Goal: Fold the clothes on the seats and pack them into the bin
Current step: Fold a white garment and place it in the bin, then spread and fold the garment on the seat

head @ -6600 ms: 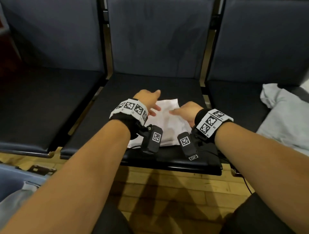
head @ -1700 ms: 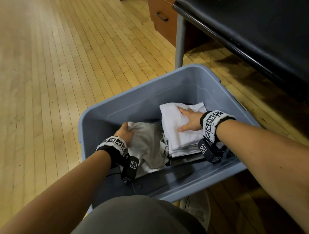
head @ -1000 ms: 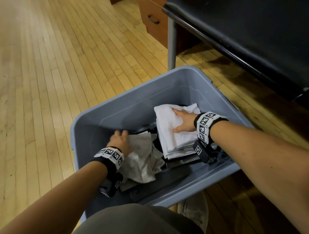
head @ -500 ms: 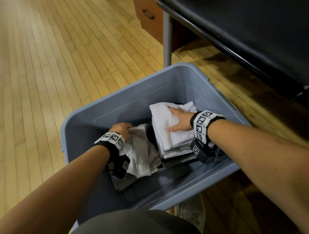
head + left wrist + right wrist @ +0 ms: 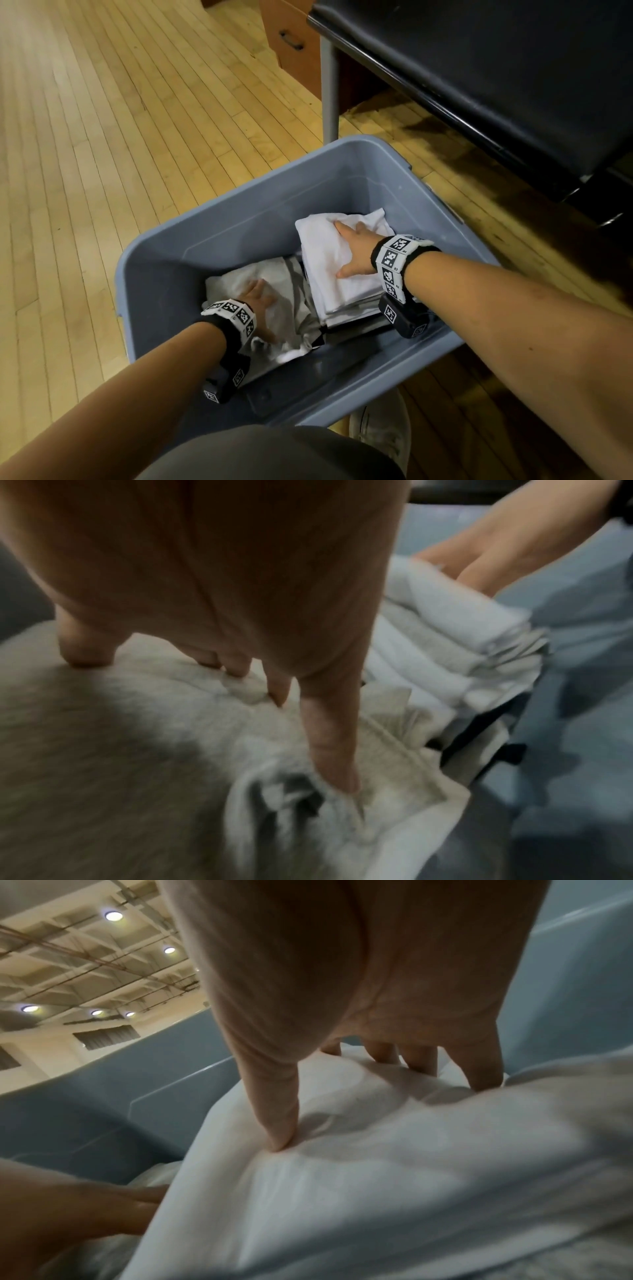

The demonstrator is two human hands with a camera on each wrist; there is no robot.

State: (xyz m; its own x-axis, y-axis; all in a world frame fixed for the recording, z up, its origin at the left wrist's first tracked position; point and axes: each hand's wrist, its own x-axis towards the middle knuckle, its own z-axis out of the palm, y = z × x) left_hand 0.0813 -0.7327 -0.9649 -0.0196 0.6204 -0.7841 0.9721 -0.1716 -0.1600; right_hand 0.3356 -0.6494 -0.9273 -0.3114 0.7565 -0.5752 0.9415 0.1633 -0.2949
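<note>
A blue-grey plastic bin [image 5: 212,222] stands on the wooden floor and holds two piles of clothes. On the right lies a stack of folded white garments [image 5: 325,260]; my right hand [image 5: 352,250] lies flat on top of it, fingers spread and pressing [image 5: 486,1074]. On the left is a grey-white garment [image 5: 294,308], looser and rumpled at its near edge. My left hand [image 5: 257,305] presses down on it with straight fingers [image 5: 329,739]. Dark fabric shows between and under the piles.
A black padded seat [image 5: 496,68] on a metal leg [image 5: 329,92] stands just behind the bin at upper right. A brown wooden drawer unit [image 5: 291,37] is behind the leg. My knee and a white shoe [image 5: 383,435] are below the bin.
My left hand gripped and bunched the grey garment half a second ago; now it lies flat, pressing it down further left. My right hand stays on the white stack.
</note>
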